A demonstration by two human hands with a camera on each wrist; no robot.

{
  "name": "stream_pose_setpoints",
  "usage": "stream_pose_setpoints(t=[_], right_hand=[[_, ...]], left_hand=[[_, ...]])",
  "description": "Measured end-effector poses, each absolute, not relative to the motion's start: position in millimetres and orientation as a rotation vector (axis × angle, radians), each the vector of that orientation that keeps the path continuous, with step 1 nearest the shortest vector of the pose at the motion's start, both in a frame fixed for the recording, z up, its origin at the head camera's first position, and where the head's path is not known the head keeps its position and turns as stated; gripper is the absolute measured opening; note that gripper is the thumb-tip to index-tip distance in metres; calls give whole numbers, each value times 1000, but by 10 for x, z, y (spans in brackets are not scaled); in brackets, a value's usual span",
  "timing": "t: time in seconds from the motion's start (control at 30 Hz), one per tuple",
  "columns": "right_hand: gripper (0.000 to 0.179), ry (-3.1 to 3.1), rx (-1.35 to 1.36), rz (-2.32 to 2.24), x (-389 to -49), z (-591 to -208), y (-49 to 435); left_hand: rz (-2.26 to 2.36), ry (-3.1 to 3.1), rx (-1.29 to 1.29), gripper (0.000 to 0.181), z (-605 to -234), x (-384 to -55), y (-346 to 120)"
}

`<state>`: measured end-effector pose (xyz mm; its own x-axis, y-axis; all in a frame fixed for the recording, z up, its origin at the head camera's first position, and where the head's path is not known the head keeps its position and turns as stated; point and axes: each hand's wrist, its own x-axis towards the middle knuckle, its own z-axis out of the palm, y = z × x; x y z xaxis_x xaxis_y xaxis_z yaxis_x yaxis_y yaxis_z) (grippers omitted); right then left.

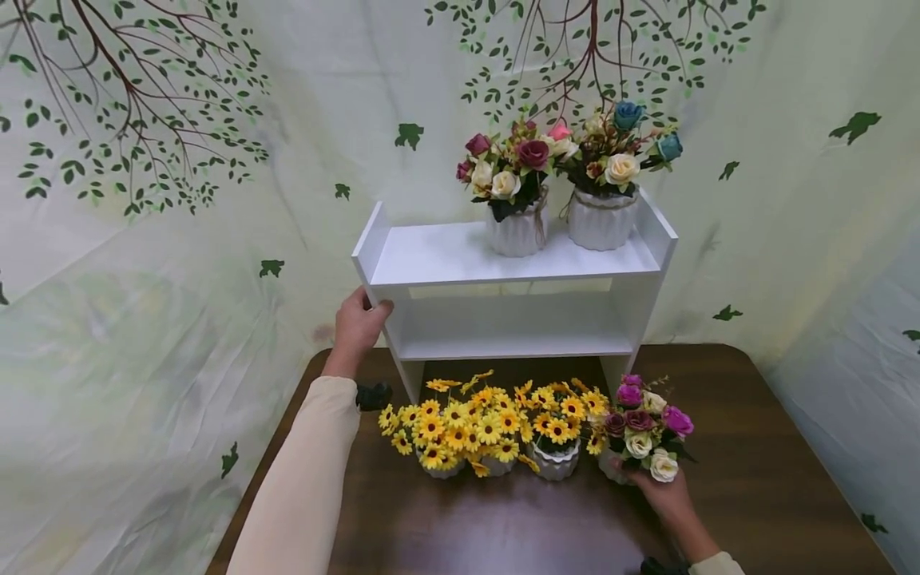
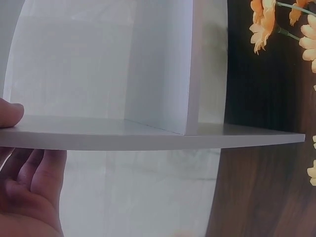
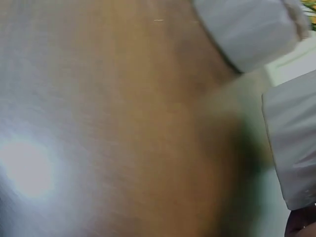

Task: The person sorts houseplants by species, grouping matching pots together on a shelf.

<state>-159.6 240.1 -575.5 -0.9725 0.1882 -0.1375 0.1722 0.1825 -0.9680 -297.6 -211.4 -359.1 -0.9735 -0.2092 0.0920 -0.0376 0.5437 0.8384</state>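
Rose pot (image 1: 638, 442): where is it, and who has it?

– Near right on the table (image 1: 489, 535); just right of the daisy pots (image 1: 555, 461); right hand (image 1: 664, 495) grips it low, on its right side; most of the finger wrap is hidden; can't tell if the base touches the wood.

– Why so low?

– My read: blooms spread past the rim and would crush or bend; pot body looks firm, so it takes the squeeze better.

– Left hand (image 1: 362, 319)?

– Narrow pinch on the shelf (image 1: 513, 327), left side panel; left wrist view shows thumb on the inner face, fingers on the outer; only board thickness between them.

– Bracing?

– Probably; shelf looks like thin boards, two top pots (image 1: 602, 222) load its right end; a hand at the left would check any slide or tip.

– Why put those two up there like that?

– They stand side by side, upright, inboard of the raised right end; that lip likely guards against a fall.

– And the daisies?

– Rowed in front of the shelf, left of the rose pot; plausibly kept near for easy reach.
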Motion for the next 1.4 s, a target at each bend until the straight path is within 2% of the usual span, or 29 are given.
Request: stream_pose_setpoints(t=[0.07,0.2,0.5,0.6,1.13,1.4], right_hand=[[72,-2398,-316,1900,-1558,-5701,2469],[61,-2372,-145,1741,-1466,-5507,2650],[77,-2511,-90,1597,-1450,-4828,2814],[76,-2472,-27,1680,-1444,-4696,2824],[83,-2468,244,1474,-1646,-4184,2703],[70,-2545,334,1373,-1724,-3742,2634]], left_hand=[[-1410,-2604,206,55,-3615,-2962,-2114],[-1416,-2611,204,56,-3664,-2944,-2107],[-1409,-2606,190,54,-3690,-2959,-2073],[-1401,-2611,189,53,-3692,-2963,-2056],[-1417,-2588,193,54,-3628,-3003,-2090],[-1412,-2595,196,54,-3588,-2984,-2161]])
